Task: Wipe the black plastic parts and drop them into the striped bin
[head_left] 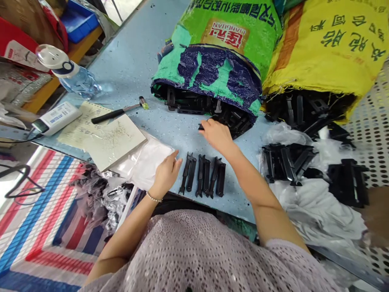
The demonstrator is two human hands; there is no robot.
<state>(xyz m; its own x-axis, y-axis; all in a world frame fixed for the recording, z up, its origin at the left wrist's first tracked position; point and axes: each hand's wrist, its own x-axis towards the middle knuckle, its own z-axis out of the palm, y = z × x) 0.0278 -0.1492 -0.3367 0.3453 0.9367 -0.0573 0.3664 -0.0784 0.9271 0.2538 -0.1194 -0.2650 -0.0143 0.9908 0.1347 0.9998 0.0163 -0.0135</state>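
Note:
My right hand is just in front of the mouth of the green and purple woven sack, its fingers closed on a black plastic part; only a short end of the part shows by the fingertips. Inside the sack opening lie several more black parts. My left hand holds nothing, its fingers apart, beside a stack of clear plastic bags. Between my hands, close to the table's front edge, long narrow black parts lie side by side in small groups.
A yellow sack with black parts stands at the right. Black parts lie on plastic and white cloth. At the left are a hammer, a white board, a white device and a water bottle.

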